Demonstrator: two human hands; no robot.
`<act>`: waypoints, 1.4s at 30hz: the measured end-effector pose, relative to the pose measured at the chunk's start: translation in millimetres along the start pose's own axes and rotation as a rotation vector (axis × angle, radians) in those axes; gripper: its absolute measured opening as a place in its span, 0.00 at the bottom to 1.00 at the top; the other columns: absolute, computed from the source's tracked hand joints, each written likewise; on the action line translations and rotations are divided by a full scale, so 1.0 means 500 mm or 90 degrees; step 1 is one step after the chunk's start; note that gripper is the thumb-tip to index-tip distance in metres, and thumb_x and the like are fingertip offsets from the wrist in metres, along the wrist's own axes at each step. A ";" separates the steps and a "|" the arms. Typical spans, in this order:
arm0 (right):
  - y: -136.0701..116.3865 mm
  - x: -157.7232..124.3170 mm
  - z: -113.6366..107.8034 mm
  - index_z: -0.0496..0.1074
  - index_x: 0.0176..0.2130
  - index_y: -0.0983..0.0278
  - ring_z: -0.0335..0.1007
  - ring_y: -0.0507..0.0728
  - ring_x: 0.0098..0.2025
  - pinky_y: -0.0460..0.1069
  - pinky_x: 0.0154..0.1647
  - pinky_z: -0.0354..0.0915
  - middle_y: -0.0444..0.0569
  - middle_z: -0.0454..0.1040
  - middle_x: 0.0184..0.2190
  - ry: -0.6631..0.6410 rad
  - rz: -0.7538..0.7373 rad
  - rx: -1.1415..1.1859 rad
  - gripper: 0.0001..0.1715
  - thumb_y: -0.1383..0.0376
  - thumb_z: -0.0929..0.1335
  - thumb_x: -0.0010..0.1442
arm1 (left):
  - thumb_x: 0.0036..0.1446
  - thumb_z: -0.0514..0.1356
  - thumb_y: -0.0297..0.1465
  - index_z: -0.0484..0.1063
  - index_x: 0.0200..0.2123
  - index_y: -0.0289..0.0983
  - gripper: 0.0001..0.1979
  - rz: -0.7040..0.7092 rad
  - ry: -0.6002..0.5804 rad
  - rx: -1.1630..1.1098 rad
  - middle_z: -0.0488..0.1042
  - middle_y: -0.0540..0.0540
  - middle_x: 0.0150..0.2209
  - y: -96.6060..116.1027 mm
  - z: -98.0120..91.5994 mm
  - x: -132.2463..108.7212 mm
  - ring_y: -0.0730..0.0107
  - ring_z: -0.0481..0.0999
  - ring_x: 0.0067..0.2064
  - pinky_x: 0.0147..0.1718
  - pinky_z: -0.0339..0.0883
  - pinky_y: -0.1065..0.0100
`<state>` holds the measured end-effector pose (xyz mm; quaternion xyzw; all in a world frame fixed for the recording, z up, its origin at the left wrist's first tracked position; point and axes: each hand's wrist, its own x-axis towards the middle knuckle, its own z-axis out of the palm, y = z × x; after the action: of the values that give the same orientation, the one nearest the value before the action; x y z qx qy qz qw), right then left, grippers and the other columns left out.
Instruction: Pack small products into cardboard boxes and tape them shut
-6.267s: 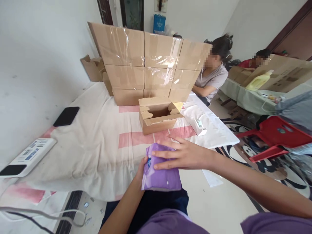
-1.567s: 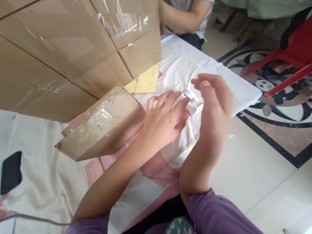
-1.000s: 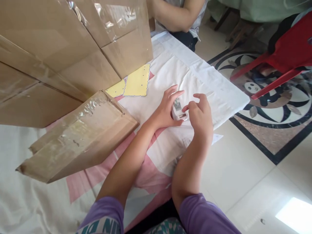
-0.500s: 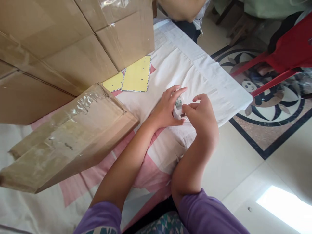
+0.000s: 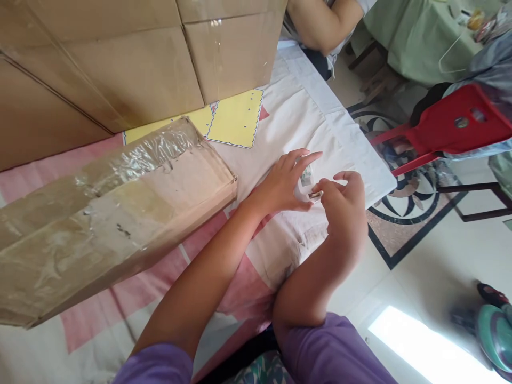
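Note:
A small white box-like object (image 5: 305, 179) with a grey-green printed label lies on the cloth. My left hand (image 5: 285, 184) is curled round it from the left, with the thumb along its near side and the fingers over its far side. At the object's near right edge, the thumb and index finger of my right hand (image 5: 344, 198) are pinched together. Beside those fingertips shows a narrow brownish slot or strip (image 5: 314, 196), too small to name. Anything inside the pinch is hidden by the fingers.
Stacked cardboard boxes (image 5: 136, 74) rise at the back left, and a long taped carton (image 5: 120, 213) lies left of my forearm. Yellow scalloped cards (image 5: 236, 120) lie by the stack. Another person's arm (image 5: 320, 24) is beyond the table; a red chair (image 5: 460, 120) stands right.
The camera view has shifted, showing more of the chair and floor on the right. Both hands stay at the white object, and the brownish slot shows more plainly beside my right fingertips.

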<state>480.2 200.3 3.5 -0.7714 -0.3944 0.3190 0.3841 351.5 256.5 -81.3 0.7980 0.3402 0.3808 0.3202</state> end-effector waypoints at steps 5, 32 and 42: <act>0.006 -0.006 -0.001 0.62 0.43 0.56 0.72 0.55 0.32 0.49 0.31 0.60 0.41 0.77 0.30 0.015 -0.002 0.008 0.15 0.62 0.68 0.56 | 0.48 0.72 0.36 0.51 0.72 0.50 0.52 0.002 -0.002 0.053 0.56 0.39 0.70 0.002 0.008 -0.004 0.43 0.59 0.70 0.66 0.59 0.44; 0.099 -0.013 -0.023 0.59 0.36 0.58 0.55 0.47 0.21 0.45 0.26 0.49 0.34 0.70 0.23 -0.087 -0.062 0.142 0.19 0.62 0.73 0.51 | 0.49 0.71 0.39 0.50 0.74 0.46 0.52 0.020 -0.007 0.070 0.57 0.37 0.69 -0.006 0.010 0.000 0.43 0.59 0.68 0.66 0.57 0.47; 0.141 0.006 -0.015 0.57 0.36 0.57 0.52 0.47 0.21 0.46 0.25 0.51 0.35 0.65 0.25 -0.162 -0.094 0.240 0.27 0.57 0.77 0.48 | 0.52 0.70 0.39 0.49 0.74 0.51 0.50 0.009 -0.015 0.048 0.56 0.41 0.70 -0.009 0.011 0.002 0.42 0.57 0.70 0.68 0.57 0.44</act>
<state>513.4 172.6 -53.0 -0.6089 -0.4284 0.4525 0.4908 355.4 258.4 -87.1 0.8162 0.3452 0.3606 0.2910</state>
